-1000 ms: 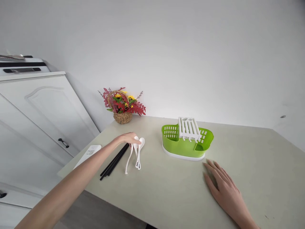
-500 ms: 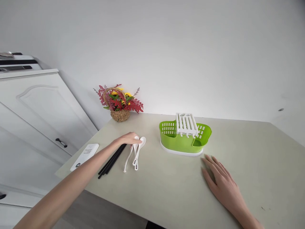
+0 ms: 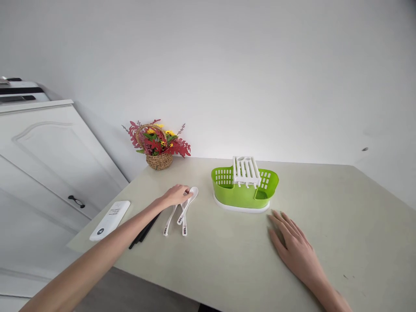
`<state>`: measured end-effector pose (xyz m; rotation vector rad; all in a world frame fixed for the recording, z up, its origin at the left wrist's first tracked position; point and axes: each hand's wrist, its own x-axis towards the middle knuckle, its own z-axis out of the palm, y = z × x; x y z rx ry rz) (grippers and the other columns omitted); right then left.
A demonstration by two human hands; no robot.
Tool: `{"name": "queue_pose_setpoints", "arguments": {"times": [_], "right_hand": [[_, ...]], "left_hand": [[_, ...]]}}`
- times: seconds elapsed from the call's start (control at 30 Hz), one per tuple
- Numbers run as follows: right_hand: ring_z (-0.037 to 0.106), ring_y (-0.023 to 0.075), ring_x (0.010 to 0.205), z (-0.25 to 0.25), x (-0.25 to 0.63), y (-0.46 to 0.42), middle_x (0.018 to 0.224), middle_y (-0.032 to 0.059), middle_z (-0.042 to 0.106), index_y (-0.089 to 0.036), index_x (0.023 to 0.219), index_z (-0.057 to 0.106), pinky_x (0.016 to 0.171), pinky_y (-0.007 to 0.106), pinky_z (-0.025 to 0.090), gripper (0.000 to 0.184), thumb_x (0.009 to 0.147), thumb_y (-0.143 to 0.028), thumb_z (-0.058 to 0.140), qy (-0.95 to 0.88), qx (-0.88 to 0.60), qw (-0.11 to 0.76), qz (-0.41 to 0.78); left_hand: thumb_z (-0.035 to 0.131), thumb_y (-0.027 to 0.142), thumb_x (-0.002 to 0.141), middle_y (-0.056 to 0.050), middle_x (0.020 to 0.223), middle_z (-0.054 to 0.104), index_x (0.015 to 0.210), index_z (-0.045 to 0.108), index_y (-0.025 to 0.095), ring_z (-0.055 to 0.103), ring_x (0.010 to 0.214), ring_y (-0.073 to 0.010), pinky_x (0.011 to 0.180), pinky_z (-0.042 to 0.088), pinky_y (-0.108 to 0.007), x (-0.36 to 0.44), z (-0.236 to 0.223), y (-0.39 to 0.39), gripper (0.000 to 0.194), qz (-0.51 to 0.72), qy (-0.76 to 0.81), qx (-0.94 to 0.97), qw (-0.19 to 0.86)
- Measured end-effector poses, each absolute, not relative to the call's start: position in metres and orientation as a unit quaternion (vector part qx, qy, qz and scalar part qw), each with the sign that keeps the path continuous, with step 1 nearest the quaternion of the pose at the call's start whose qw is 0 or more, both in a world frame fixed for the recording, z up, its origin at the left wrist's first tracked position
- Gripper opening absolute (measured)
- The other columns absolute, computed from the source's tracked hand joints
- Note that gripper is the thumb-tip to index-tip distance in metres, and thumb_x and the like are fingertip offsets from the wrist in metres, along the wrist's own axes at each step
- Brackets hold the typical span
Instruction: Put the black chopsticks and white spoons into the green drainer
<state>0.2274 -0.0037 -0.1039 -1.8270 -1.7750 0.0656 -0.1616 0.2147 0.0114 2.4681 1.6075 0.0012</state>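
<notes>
My left hand (image 3: 177,195) is closed, its thumb and fingers pinching a white spoon (image 3: 186,209) by the bowl end. The spoon's printed handle points toward the table's near edge. Two more white spoons lie beneath it, one handle (image 3: 168,224) to the left and another handle (image 3: 184,226) just below; their bowls are hidden by my hand. Black chopsticks (image 3: 143,233) lie partly under my left forearm. My right hand (image 3: 294,242) rests palm down on the table, fingers stretched out, near the front right of a green plastic caddy (image 3: 238,197) with a white slotted rack (image 3: 246,170).
A wicker basket of artificial flowers (image 3: 159,161) stands by the wall at the back left. Left of my forearm lies a white flat power-bank-like device (image 3: 110,221). A white cabinet (image 3: 42,143) adjoins the table's left side.
My left hand has pinched one spoon and shifted it over the others, and the other handles have spread apart. My right hand stays flat. The view has turned slightly right.
</notes>
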Motion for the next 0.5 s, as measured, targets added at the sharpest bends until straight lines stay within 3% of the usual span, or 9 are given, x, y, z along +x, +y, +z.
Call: {"name": "queue_pose_setpoints", "arguments": {"times": [0.2,0.5], "right_hand": [[0.035,0.0262,0.155,-0.103,0.228,-0.004,0.161,0.0026,0.049,-0.024,0.147,0.056,0.126,0.052,0.034,0.052,0.106,-0.049,0.035,-0.665,-0.688,0.291,0.026],[0.034,0.0247,0.156,-0.102,0.227,-0.004,0.162,0.0022,0.048,-0.022,0.148,0.055,0.127,0.051,0.033,0.054,0.107,-0.049,0.033,-0.668,-0.69,0.279,0.026]], "left_hand": [[0.056,0.05,0.094,-0.009,0.108,0.078,0.098,0.073,0.023,0.071,0.1,-0.0272,0.079,0.048,-0.029,-0.155,0.015,0.211,0.033,0.003,0.552,0.831,0.076],[0.051,0.054,0.099,-0.009,0.114,0.074,0.109,0.068,0.02,0.07,0.103,-0.0252,0.083,0.05,-0.031,-0.15,0.043,0.224,0.039,0.086,0.564,0.821,0.022]]}}
